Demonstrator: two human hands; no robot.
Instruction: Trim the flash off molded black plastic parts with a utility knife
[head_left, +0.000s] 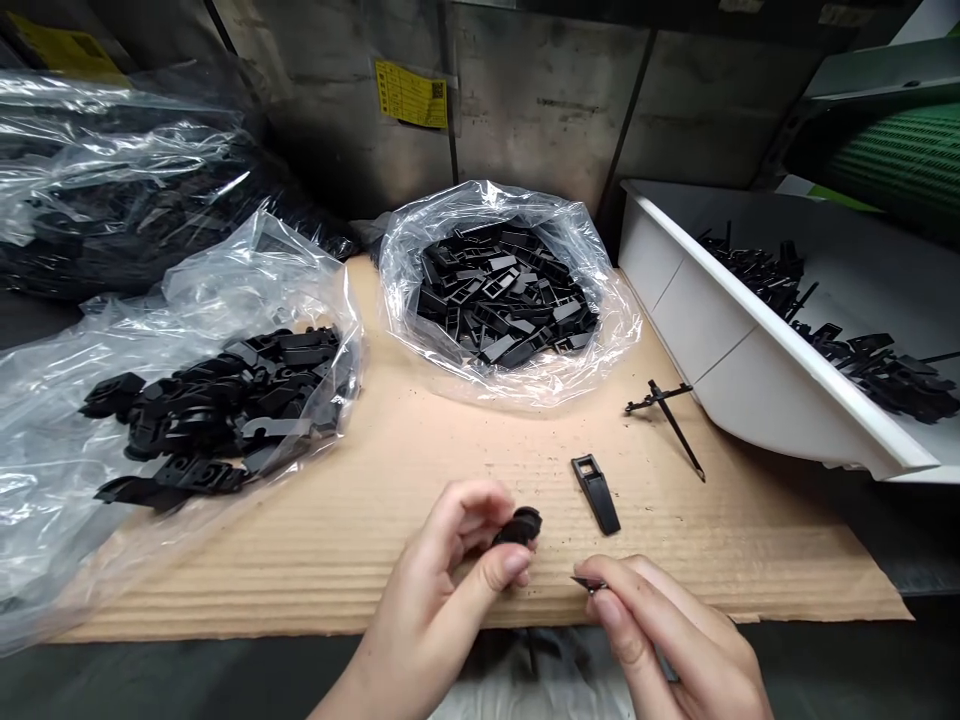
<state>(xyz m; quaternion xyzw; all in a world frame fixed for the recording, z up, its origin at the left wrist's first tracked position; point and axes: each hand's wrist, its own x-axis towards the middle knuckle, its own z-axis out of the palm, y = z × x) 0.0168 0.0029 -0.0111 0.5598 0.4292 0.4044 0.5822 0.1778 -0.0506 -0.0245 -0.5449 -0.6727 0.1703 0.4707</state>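
Observation:
My left hand (457, 580) is closed round a small black plastic part (519, 526) with a rounded end, held by the thumb and fingers just above the cardboard (420, 450). To its right, my right hand (667, 630) pinches a small pointed blade (589, 582); its tip points left, apart from the black part. The rest of the blade is hidden by the fingers. Beyond my right hand, a flat black clip-like piece (596, 495) with a square hole lies on the cardboard. Further right is a thin black cross-shaped plastic sprue (671, 425).
A clear bag (619, 325) of black clip pieces stands at the back middle. At left, another clear bag (187, 285) spills black parts, with a larger filled bag (135, 170) behind. A white bin (742, 350) with sprues rises at right. Metal panels (540, 110) close off the back.

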